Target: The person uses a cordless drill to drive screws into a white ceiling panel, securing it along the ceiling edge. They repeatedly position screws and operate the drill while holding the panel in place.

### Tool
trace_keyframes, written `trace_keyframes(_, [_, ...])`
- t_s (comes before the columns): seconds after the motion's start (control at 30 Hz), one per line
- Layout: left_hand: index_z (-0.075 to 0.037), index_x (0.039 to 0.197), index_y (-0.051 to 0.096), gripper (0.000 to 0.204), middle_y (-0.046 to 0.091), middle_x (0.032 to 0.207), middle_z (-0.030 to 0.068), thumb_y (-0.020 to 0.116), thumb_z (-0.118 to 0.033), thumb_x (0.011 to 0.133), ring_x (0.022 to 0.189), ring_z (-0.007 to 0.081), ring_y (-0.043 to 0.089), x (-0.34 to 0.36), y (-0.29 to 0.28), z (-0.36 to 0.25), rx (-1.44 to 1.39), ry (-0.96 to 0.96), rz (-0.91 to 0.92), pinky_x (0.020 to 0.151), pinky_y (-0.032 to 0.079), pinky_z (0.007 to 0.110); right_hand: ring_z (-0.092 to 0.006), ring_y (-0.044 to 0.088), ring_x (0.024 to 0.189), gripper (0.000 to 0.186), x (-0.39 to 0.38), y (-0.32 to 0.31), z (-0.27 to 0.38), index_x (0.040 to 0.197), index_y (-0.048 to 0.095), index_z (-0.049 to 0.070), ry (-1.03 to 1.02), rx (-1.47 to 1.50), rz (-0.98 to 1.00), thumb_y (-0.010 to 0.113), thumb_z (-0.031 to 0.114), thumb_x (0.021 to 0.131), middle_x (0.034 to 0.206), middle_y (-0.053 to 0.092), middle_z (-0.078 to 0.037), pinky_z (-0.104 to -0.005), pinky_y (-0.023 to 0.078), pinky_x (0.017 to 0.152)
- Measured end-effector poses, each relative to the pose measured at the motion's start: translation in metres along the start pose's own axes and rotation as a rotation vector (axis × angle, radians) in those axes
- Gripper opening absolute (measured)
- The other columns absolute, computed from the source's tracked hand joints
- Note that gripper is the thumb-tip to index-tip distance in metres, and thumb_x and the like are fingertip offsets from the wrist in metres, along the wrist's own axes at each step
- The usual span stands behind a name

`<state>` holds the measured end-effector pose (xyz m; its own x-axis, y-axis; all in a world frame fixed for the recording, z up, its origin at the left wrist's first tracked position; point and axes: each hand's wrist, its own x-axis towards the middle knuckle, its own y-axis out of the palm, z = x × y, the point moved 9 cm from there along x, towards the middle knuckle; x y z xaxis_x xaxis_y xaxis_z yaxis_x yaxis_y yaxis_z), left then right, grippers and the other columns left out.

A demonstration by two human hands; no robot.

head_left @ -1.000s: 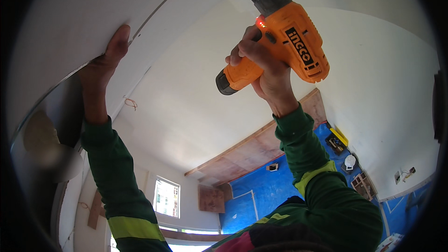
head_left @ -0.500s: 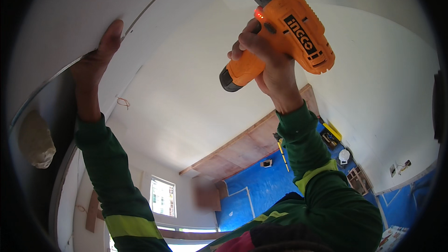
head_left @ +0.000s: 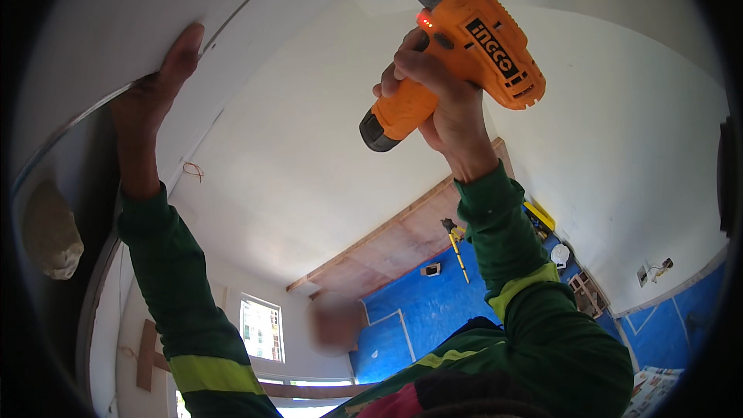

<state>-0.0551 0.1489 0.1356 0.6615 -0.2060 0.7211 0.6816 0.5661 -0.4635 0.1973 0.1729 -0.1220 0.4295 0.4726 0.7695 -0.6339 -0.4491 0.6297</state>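
Note:
My right hand (head_left: 445, 81) is wrapped around the handle of an orange and black cordless drill (head_left: 484, 46). Small red lights glow on its side. The drill's black chuck points up and left, and its tip is cut off by the upper edge of the picture. On the left, my raised left hand (head_left: 159, 97) is at the edge of a large white board (head_left: 116, 23). Its thumb lies against the board's face, while the other fingers pass behind the edge and are hidden. Beside that wrist is a dark opening with a pale, rough lump (head_left: 58, 236) in it.
Blue sheeting (head_left: 426, 321) covers the floor far below. A yellow-handled tool (head_left: 458, 255), a wooden crate (head_left: 588, 294) and a yellow and black toolbox (head_left: 539, 218) stand there. Wires hang from the white wall by an outlet (head_left: 642, 275). A window (head_left: 261, 329) is at lower left.
The whole view has shifted slightly, with the room below sliding left. The drill and both hands sit a little higher and farther left in the picture; both grips look the same.

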Motion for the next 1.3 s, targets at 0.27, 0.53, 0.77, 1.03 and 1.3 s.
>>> trace_keyframes(0.27, [0.007,0.131,0.063,0.054,0.073,0.125,0.0145,0.086,-0.026,0.094,0.113,0.0195,0.071,-0.014,-0.002,0.047,-0.651,-0.471,-0.07,0.099,0.058,0.032,-0.0205,0.069,0.072,0.007,0.0,0.012,-0.015,0.095,0.061,0.008,0.025,0.033,0.027,0.067,0.005,0.093,0.078,0.062,-0.004,-0.0468,0.058,0.078])
trace_keyframes(0.53, [0.01,0.137,0.055,0.06,0.072,0.129,0.0143,0.083,-0.026,0.097,0.117,0.0177,0.071,-0.011,-0.014,0.023,0.118,-0.002,0.03,0.097,0.059,0.029,-0.0201,0.07,0.071,0.004,0.005,0.017,-0.02,0.093,0.062,0.007,-0.008,0.029,0.031,0.066,0.006,0.094,0.076,0.062,-0.005,-0.0464,0.06,0.077])
trace_keyframes(0.77, [0.01,0.139,0.053,0.068,0.074,0.123,0.0117,0.089,-0.024,0.091,0.106,0.0143,0.073,-0.002,-0.01,-0.003,0.137,0.184,-0.015,0.088,0.062,0.028,-0.0196,0.07,0.069,0.005,0.008,0.011,-0.017,0.09,0.062,0.007,-0.015,0.042,0.039,0.065,0.006,0.094,0.072,0.06,-0.004,-0.0458,0.062,0.075])
trace_keyframes(1.03, [0.007,0.126,0.065,0.056,0.076,0.112,0.0094,0.091,-0.026,0.089,0.098,0.0148,0.074,-0.005,-0.01,-0.001,0.018,0.106,-0.053,0.086,0.062,0.028,-0.02,0.07,0.07,0.007,0.013,0.01,-0.02,0.091,0.061,0.009,-0.002,0.088,0.07,0.066,0.004,0.092,0.076,0.058,-0.002,-0.0475,0.061,0.074])
trace_keyframes(1.3, [0.005,0.12,0.07,0.048,0.078,0.106,0.0063,0.093,-0.021,0.087,0.095,0.0141,0.075,-0.006,-0.009,0.011,0.004,0.099,-0.034,0.082,0.062,0.026,-0.0193,0.069,0.07,0.004,0.012,0.006,-0.018,0.095,0.062,0.009,0.017,0.096,0.085,0.066,0.007,0.093,0.077,0.056,-0.002,-0.0482,0.062,0.074])
